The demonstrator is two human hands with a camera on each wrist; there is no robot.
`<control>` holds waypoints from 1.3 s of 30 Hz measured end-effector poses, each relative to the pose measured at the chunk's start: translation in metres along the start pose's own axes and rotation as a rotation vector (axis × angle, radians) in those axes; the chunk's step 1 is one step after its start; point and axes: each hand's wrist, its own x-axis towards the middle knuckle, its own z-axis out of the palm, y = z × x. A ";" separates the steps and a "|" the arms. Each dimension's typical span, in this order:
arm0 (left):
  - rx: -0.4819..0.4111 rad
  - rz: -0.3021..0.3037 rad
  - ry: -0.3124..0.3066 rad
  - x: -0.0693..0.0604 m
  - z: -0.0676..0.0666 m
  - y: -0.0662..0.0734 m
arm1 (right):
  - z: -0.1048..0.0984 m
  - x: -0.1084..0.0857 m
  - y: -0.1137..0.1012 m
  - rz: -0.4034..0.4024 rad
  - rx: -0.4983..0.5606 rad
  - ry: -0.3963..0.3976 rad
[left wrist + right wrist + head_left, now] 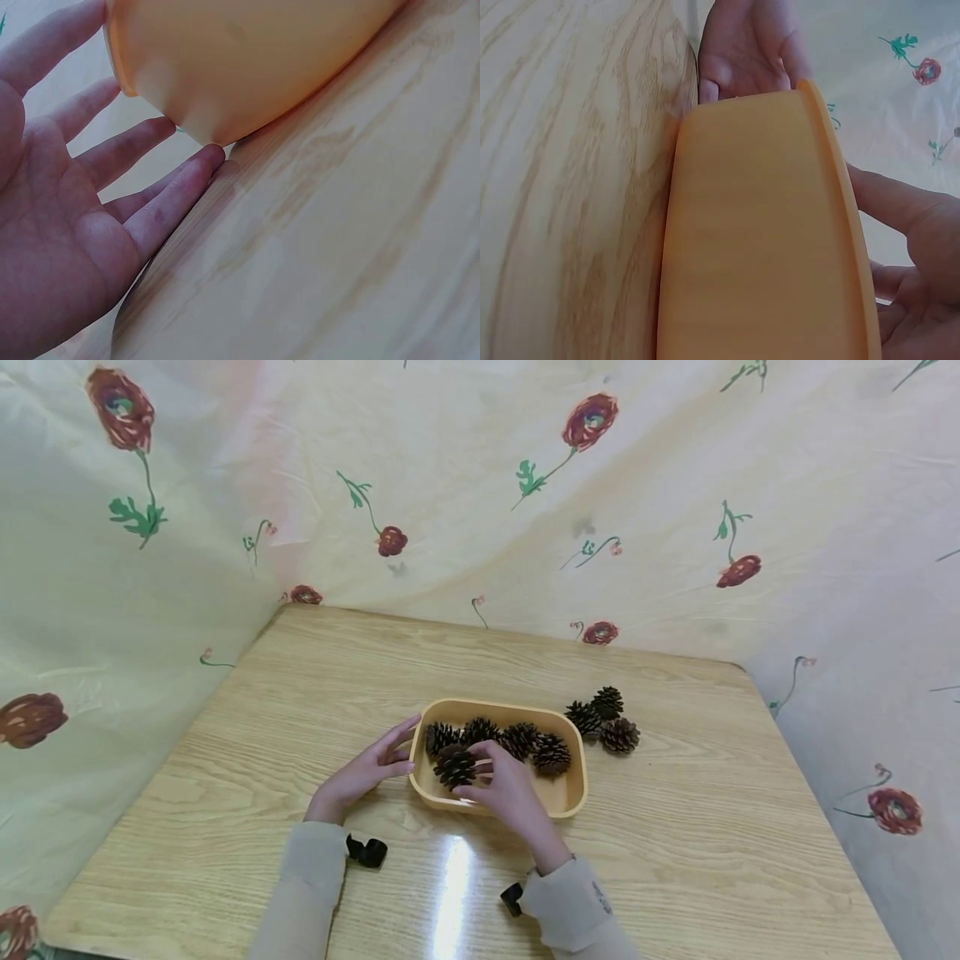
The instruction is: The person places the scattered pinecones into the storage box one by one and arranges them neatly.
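1. Head view shows the right hand (pixel 512 783) inside the orange tray (pixel 552 790), thumb and fingers curled around a pine cone (pixel 455 767) near the left end; whether that cone touches the tray's floor, I cannot tell.
2. Grip it lightly across its body: the scales look stiff and could snag or chip if squeezed.
3. Left hand (pixel 363 774) has its fingers extended against the outside of the left end wall. Light, even pressure there should brace the tray without tilting it.
4. Four more cones (pixel 520 741) line the far side, so move the gripped one clear of them before turning it.
5. Mind the near rim with the wrist; three loose cones (pixel 620 737) sit on the bench (pixel 712 810) beyond the right end.
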 end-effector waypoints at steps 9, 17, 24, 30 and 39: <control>0.003 -0.012 0.005 0.000 0.002 0.002 | 0.007 0.008 0.002 0.022 -0.020 -0.025; 0.006 -0.006 -0.002 0.000 0.003 0.002 | 0.012 0.013 0.002 0.044 -0.021 -0.036; 0.002 0.017 -0.008 0.002 0.002 -0.001 | 0.013 0.016 0.001 0.024 -0.042 -0.065; 0.002 0.030 -0.011 0.002 0.002 -0.002 | 0.012 0.018 0.004 0.021 -0.019 -0.123; 0.011 0.016 -0.008 0.002 0.002 -0.001 | 0.013 0.018 0.005 0.041 -0.005 -0.156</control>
